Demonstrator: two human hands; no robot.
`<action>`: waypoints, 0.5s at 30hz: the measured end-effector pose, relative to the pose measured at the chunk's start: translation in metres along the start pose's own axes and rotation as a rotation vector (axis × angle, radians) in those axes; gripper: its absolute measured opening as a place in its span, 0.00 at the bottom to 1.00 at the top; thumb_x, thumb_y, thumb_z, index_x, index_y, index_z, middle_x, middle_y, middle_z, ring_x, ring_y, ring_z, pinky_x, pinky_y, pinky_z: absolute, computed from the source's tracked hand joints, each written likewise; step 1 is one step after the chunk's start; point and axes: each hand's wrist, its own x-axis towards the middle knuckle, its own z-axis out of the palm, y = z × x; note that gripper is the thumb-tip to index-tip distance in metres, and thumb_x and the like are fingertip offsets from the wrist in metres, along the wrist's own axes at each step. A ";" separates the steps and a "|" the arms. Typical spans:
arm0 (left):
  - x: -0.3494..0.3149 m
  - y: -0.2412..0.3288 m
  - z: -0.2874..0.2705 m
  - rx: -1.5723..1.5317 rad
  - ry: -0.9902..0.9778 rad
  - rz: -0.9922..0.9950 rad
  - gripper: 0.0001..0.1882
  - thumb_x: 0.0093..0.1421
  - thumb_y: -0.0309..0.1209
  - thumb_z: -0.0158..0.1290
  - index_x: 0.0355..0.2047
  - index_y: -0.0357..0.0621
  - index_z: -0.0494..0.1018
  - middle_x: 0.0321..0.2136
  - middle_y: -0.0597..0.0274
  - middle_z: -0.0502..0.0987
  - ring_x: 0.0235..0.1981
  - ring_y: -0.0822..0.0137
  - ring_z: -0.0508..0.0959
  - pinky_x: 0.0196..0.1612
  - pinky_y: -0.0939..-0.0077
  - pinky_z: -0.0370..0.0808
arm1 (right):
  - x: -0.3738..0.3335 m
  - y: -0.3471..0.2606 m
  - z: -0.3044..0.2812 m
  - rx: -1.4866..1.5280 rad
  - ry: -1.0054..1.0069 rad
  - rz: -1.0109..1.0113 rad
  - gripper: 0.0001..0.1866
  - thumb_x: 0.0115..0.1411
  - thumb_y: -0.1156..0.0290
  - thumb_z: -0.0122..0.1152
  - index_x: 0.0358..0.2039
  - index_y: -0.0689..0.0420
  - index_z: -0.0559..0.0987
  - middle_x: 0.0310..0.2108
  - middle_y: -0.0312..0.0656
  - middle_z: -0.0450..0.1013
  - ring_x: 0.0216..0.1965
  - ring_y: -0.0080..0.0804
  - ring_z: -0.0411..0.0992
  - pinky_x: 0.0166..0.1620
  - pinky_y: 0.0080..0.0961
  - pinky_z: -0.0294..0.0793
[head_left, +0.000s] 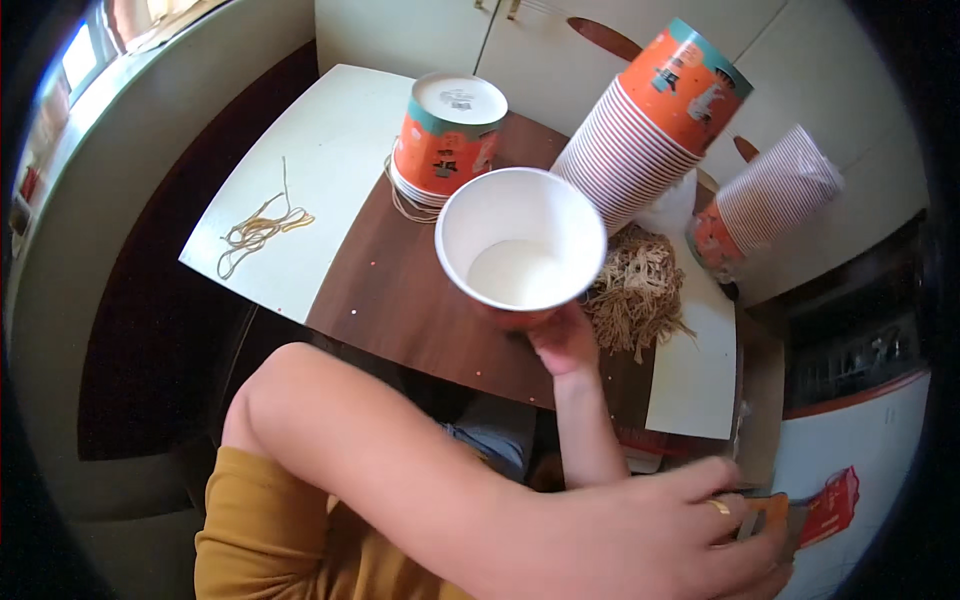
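Note:
A large white-lined paper cup (520, 240), its mouth tilted up toward me, is held above the brown table. My right hand (568, 340) is closed on its underside, with most of the fingers hidden behind it. My left arm crosses in front of my body to the right. At its end, my left hand (690, 525), with a ring on one finger, curls its fingers against an orange-edged object (768, 508) that is mostly hidden and that I cannot make out. Nearest the held cup stands a short upside-down stack of orange and green paper cups (447, 140).
A tall leaning stack of the same cups (640, 130) rises behind. A wrapped stack (765, 205) stands at the far right. Brown fibre strands (640, 290) heap beside the held cup. Loose cord (262, 232) lies on the table's white left part. Cabinets line the back.

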 end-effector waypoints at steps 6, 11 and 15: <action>-0.060 -0.005 0.049 0.304 0.337 0.066 0.31 0.57 0.32 0.48 0.63 0.55 0.61 0.50 0.54 0.71 0.37 0.64 0.72 0.47 0.65 0.71 | -0.014 0.013 0.006 -0.226 0.314 -0.038 0.20 0.66 0.60 0.49 0.56 0.53 0.68 0.53 0.42 0.68 0.53 0.38 0.68 0.53 0.46 0.70; -0.127 -0.030 0.029 0.413 0.270 -0.285 0.13 0.53 0.28 0.57 0.40 0.44 0.77 0.39 0.56 0.78 0.35 0.63 0.77 0.38 0.70 0.74 | -0.037 -0.003 0.036 -0.695 0.388 0.135 0.20 0.66 0.59 0.43 0.54 0.54 0.70 0.49 0.43 0.71 0.45 0.38 0.72 0.44 0.44 0.76; -0.164 -0.063 0.010 0.591 0.463 -0.869 0.15 0.46 0.25 0.61 0.37 0.38 0.75 0.36 0.54 0.75 0.33 0.58 0.78 0.37 0.69 0.74 | -0.058 -0.030 0.066 -1.225 0.411 -0.008 0.26 0.67 0.52 0.45 0.55 0.59 0.70 0.50 0.44 0.71 0.49 0.34 0.69 0.47 0.36 0.74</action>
